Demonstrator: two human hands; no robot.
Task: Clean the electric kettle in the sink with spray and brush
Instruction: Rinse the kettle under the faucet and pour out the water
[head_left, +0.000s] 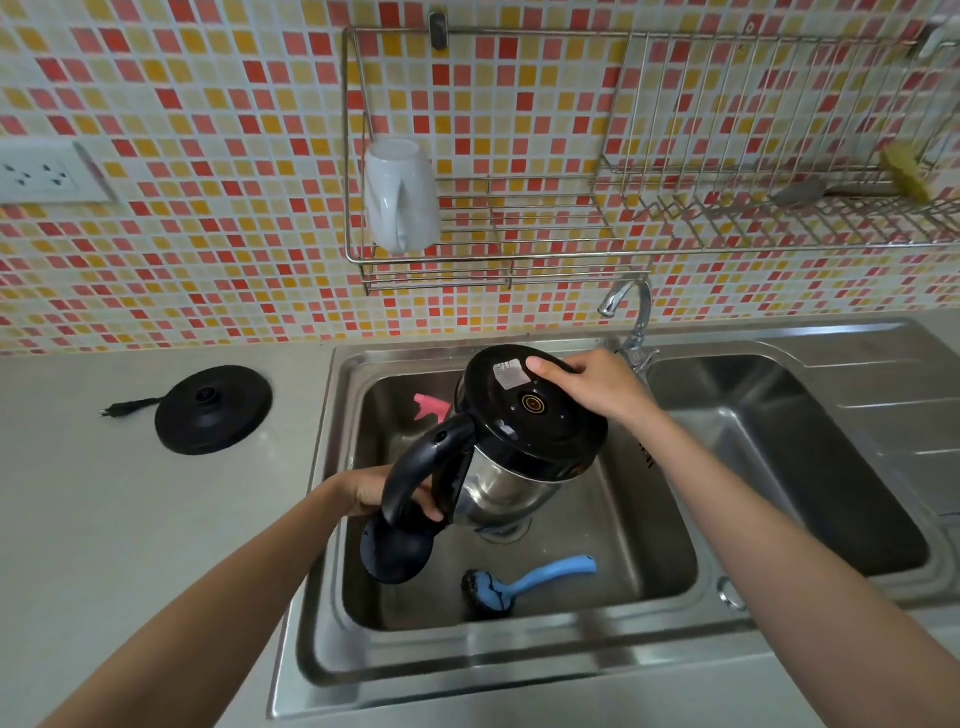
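Kettle upended over the left sink, lid hanging open below. Left hand wraps the black handle; right hand is clamped on the base rim, thumb on top. Steel walls look slick when wet, so handle and rim seem the surest holds. Brush lies on the sink floor.

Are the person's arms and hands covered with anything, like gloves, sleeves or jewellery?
No. Both forearms are bare all the way to the bottom edge of the picture, with no sleeve in sight. The left hand and the right hand wear no gloves, and no watch, bracelet or ring shows on the wrists or fingers. The nail visible on the right thumb looks short and unpainted.
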